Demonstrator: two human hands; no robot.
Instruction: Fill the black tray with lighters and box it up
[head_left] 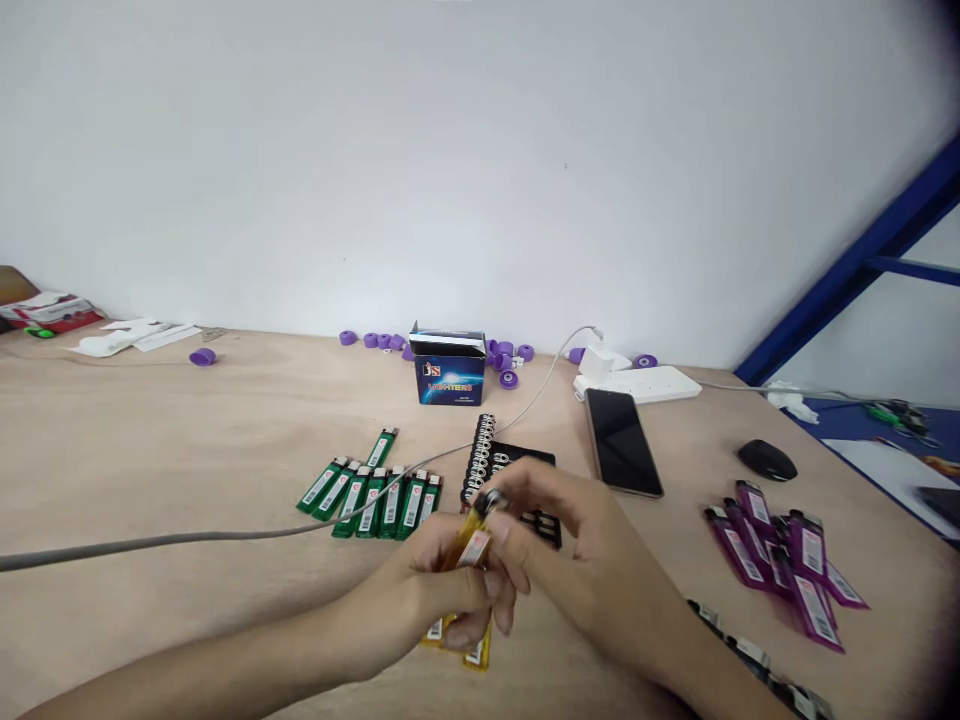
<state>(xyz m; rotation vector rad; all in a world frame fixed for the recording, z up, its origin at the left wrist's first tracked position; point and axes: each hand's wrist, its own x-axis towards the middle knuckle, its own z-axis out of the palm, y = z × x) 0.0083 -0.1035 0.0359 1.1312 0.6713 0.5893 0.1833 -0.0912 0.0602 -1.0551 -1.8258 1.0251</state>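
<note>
My left hand (442, 590) is closed around a yellow lighter (474, 545) with a white barcode label, its top tilted up to the right. The fingers of my right hand (570, 530) pinch around the lighter's black and metal head, partly hiding it. Below my left fingers show more yellow lighters (475, 657); I cannot tell whether they lie on the table or are held. Just behind my hands lies a black piece with rows of metal rings (482, 455), partly covered. Several green lighters (367, 510) are laid out to the left.
A blue lighter box (450, 380) stands open-topped among purple caps (508, 379). Right of it are a phone (624, 442), white power strip (652, 384) and black mouse (767, 460). Purple lighters (810, 590) pile at right; dark lighters (750, 655) lie by my right forearm. A grey cable (187, 540) crosses left.
</note>
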